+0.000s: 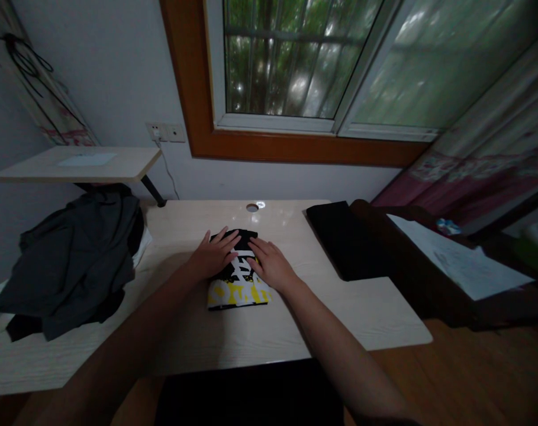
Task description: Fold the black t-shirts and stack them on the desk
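A folded garment (238, 291), black with white and yellow print, lies in a small rectangle on the pale wooden table (197, 346). It may be a T-shirt, but the folds hide its shape. My left hand (213, 254) rests flat on its upper left part, fingers spread. On its upper right part lies my right hand (272, 263), palm down with the fingers stretched out. Both hands press on the cloth without gripping it.
Dark grey and black clothes (82, 248) are heaped at the left, below a raised shelf (131, 168). A black folded cloth or flat item (344, 239) lies on the table's right side. Beyond it, a white sheet (459, 257) rests on a dark surface. A window (295, 71) faces me.
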A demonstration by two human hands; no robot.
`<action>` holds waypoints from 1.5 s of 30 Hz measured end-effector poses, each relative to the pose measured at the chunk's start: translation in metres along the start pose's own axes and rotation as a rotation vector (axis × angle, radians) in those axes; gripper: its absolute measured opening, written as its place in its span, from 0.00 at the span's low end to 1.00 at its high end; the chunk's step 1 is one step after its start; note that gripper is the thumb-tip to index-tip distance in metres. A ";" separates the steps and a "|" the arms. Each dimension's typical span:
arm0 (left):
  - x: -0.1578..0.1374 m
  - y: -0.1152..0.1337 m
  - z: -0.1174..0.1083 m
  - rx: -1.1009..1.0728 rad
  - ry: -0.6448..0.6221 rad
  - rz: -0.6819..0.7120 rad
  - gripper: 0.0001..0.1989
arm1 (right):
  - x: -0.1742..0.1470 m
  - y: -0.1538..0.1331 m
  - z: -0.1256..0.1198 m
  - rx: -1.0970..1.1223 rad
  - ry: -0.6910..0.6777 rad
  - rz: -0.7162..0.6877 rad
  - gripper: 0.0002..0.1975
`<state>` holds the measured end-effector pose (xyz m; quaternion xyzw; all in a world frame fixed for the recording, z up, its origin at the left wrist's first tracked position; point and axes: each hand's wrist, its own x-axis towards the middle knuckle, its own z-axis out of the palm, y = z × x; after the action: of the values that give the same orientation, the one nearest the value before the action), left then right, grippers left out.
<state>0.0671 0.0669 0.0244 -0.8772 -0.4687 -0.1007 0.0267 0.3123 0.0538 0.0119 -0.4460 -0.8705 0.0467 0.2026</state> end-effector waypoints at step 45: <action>-0.024 -0.034 0.002 -0.748 0.328 -0.721 0.17 | -0.003 0.013 -0.013 0.014 0.011 -0.004 0.25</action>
<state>0.0265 0.0664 0.0158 -0.5834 -0.6615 -0.3990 -0.2507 0.3291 0.0579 0.0197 -0.4432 -0.8699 0.0499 0.2105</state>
